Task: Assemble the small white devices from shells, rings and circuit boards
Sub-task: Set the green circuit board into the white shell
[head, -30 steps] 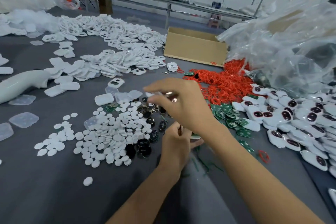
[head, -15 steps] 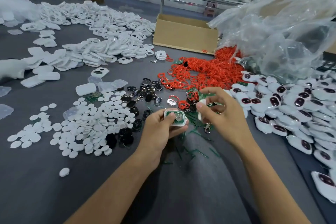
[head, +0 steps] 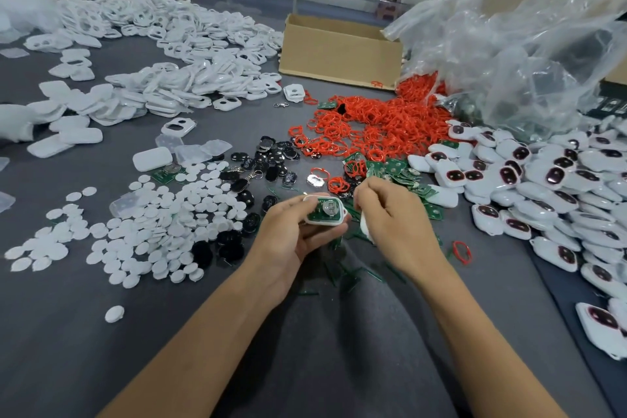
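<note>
— Your left hand is at the centre of the frame, just below the middle. Its fingers and thumb are curled round a small white plastic shell. A green circuit board lies in the shell, with its round silver battery clip facing up.

— And my right?

— Your right hand is just beside it on the right, fingers curled in. A white plastic piece shows under the palm, and I judge that you're holding it. I can't tell what it is.

— How will the shell handle?

— It looks light and stiff, with thin walls and a smooth, slightly slippery skin. I judge it will flex if you squeeze across the open face. The board is probably the fragile part, brittle at its corners and at the clip.

— So where do I hold it?

— Keep your fingertips on the shell's long outer edges, as your left hand has them, with the base resting on your fingers. Keep your thumb on the rim and off the board. If something has to be pressed in, push near the edges rather than on the clip.

— What about a ring?

— The heap of thin red rubber rings is above your hands, towards the upper middle of the frame. They look soft and stretchy, so pinch one lightly.
</note>
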`<act>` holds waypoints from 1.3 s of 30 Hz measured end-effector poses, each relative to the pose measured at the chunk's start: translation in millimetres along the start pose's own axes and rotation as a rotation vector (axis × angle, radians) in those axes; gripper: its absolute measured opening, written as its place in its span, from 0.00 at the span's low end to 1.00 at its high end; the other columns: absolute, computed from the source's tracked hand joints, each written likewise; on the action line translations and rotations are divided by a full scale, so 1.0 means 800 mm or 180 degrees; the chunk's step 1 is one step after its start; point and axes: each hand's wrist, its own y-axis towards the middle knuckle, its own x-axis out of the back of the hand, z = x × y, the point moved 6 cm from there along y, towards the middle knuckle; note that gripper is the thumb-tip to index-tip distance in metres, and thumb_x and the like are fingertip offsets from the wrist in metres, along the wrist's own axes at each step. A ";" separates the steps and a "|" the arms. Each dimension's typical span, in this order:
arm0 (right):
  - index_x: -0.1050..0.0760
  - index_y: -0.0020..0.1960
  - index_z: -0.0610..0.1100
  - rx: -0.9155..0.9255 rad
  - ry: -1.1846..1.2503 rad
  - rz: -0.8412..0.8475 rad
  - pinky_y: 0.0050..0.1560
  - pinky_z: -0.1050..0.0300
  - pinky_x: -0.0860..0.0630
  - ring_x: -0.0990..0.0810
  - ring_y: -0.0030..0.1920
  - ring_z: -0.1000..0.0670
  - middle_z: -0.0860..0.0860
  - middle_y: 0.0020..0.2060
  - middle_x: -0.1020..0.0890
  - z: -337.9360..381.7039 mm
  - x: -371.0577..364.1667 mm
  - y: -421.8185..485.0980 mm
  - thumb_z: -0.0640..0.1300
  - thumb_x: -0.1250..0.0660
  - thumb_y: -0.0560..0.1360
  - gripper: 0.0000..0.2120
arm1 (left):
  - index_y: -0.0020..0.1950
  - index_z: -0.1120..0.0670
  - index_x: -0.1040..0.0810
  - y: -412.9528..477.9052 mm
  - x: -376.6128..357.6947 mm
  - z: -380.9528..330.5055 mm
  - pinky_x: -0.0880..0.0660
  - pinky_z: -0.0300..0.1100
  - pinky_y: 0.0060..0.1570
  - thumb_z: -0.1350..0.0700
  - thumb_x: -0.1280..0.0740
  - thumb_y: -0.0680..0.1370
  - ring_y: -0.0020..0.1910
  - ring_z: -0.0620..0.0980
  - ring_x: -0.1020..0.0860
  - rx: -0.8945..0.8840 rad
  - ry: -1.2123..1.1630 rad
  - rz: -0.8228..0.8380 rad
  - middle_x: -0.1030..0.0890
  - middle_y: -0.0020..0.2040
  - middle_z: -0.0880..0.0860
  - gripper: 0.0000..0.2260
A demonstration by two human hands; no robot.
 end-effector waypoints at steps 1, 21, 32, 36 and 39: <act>0.31 0.34 0.41 0.0086 -0.0039 -0.0088 0.35 0.50 0.33 0.31 0.30 0.49 0.51 0.25 0.28 0.003 0.003 -0.001 0.44 0.38 0.77 0.14 | 0.53 0.68 0.21 0.000 0.000 0.000 0.17 0.43 0.43 0.64 0.43 0.82 0.45 0.57 0.16 0.0020 -0.0011 0.0006 0.16 0.48 0.64 0.12; 0.23 0.54 0.51 0.0838 -0.0945 0.0289 0.35 0.49 0.31 0.34 0.31 0.49 0.56 0.24 0.35 0.016 -0.011 -0.006 0.52 0.34 0.76 0.09 | 0.52 0.65 0.24 -0.003 -0.002 0.001 0.19 0.48 0.44 0.57 0.46 0.84 0.41 0.54 0.20 0.0222 -0.0327 -0.0194 0.19 0.44 0.60 0.15; 0.23 0.54 0.51 0.0778 -0.0843 0.0357 0.34 0.51 0.34 0.37 0.27 0.55 0.55 0.23 0.35 0.017 -0.010 -0.007 0.52 0.34 0.76 0.09 | 0.53 0.65 0.24 -0.002 -0.002 0.002 0.19 0.48 0.45 0.57 0.45 0.84 0.41 0.53 0.19 0.0215 -0.0297 -0.0148 0.19 0.44 0.60 0.14; 0.23 0.55 0.51 0.0742 -0.0806 0.0373 0.33 0.52 0.35 0.37 0.26 0.56 0.55 0.23 0.34 0.017 -0.011 -0.008 0.52 0.34 0.76 0.09 | 0.56 0.66 0.24 -0.003 -0.002 0.001 0.19 0.48 0.46 0.57 0.45 0.84 0.42 0.54 0.19 0.0208 -0.0279 -0.0127 0.19 0.45 0.60 0.14; 0.23 0.54 0.51 0.0750 -0.0836 0.0357 0.32 0.53 0.38 0.38 0.26 0.57 0.55 0.23 0.35 0.017 -0.011 -0.008 0.53 0.34 0.76 0.09 | 0.58 0.67 0.25 -0.001 0.000 0.002 0.19 0.48 0.47 0.58 0.44 0.84 0.43 0.54 0.19 0.0196 -0.0253 -0.0120 0.19 0.46 0.61 0.14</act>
